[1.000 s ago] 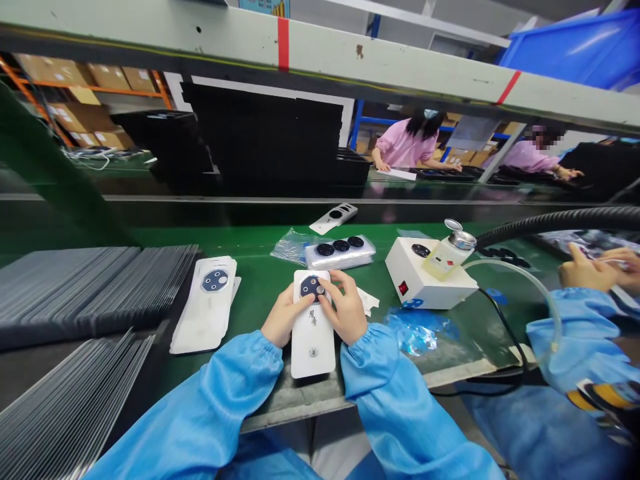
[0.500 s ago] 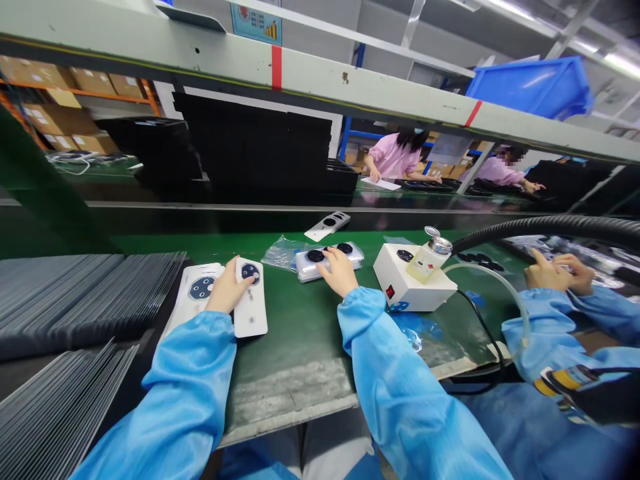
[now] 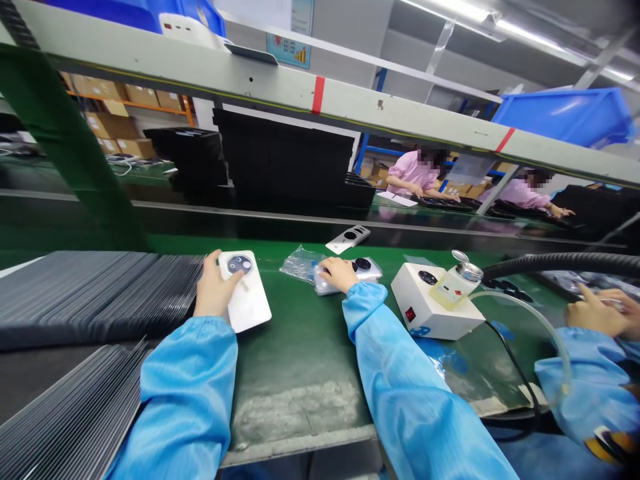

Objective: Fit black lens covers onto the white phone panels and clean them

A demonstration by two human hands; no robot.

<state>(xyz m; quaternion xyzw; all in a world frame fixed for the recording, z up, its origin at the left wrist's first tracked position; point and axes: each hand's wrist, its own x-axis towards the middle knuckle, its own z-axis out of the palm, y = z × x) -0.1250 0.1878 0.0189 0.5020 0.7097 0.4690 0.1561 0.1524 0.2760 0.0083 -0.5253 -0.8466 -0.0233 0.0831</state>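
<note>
White rectangular panel [image 3: 253, 298] with dark patch: fingers of your left hand [image 3: 217, 291] are grasping it; your right hand [image 3: 341, 275] is touching clear plastic-wrapped bundle [image 3: 371, 273], grip unclear.

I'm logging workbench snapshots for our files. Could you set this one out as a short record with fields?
Left hand: grips a white panel by its left side
Right hand: touches a pack with black discs, fingers at its left end
White box: bottle on top
Bench left: close rows of grey sheets
Far right: co-worker's hands
</note>
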